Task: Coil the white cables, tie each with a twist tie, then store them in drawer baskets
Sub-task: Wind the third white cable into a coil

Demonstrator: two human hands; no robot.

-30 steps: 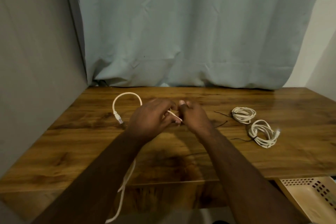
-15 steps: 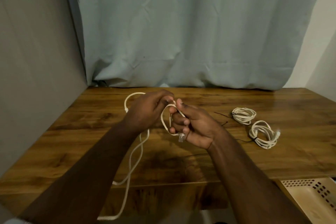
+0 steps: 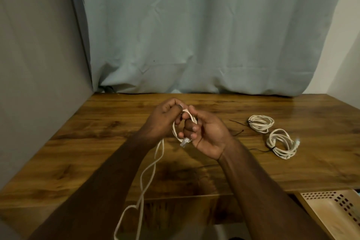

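A small loop of white cable (image 3: 175,131) is held between both hands above the middle of the wooden table (image 3: 97,142). My right hand (image 3: 206,134) grips the loop, its clear plug hanging just below the fingers. My left hand (image 3: 165,119) pinches the same cable at the top of the loop. The rest of the cable trails down off the table's front edge (image 3: 148,173). Two coiled and tied white cables (image 3: 261,122) (image 3: 281,143) lie on the table to the right. Thin dark twist ties (image 3: 236,122) lie beside them.
A beige perforated drawer basket (image 3: 335,212) sits below the table's front right corner. A pale curtain (image 3: 194,35) hangs behind the table, and a grey wall (image 3: 39,64) closes off the left side.
The cable end that lay curved on the table at left has been gathered up. A loop has formed between my hands, and the slack now hangs over the front edge.
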